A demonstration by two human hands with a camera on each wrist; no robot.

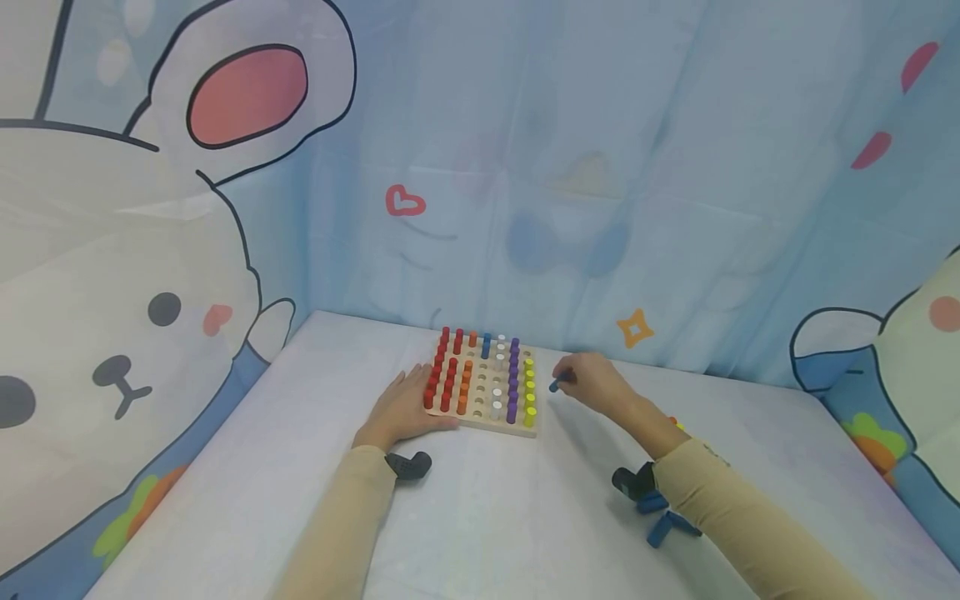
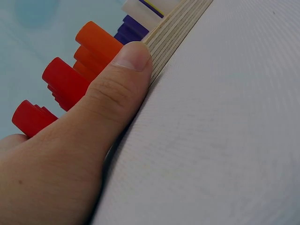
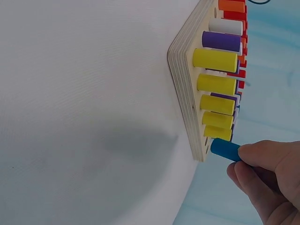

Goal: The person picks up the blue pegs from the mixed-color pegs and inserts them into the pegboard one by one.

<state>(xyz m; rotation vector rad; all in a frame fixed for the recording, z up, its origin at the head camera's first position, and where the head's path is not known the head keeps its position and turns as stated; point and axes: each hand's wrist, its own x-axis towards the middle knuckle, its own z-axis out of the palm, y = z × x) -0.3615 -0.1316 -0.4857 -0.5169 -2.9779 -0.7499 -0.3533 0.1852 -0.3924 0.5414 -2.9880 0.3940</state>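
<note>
A wooden pegboard (image 1: 480, 423) lies on the table, with rows of coloured pegs upright in its holes. At its left side is my left hand (image 1: 405, 408), the thumb (image 2: 115, 89) lying along the near edge, close to red and orange pegs (image 2: 101, 40). My right hand (image 1: 595, 381) pinches a blue peg (image 3: 225, 149) between thumb and fingertips, just off the board's right side. In the right wrist view that peg appears near the end of the yellow row (image 3: 216, 84), by holes without pegs. Several holes also show in the blue column.
Loose blue pegs (image 1: 660, 530) lie on the white tabletop (image 1: 480, 517) under the right forearm. Bits of red and yellow (image 1: 678, 423) show behind that forearm. A printed curtain (image 1: 525, 167) hangs behind the table.
</note>
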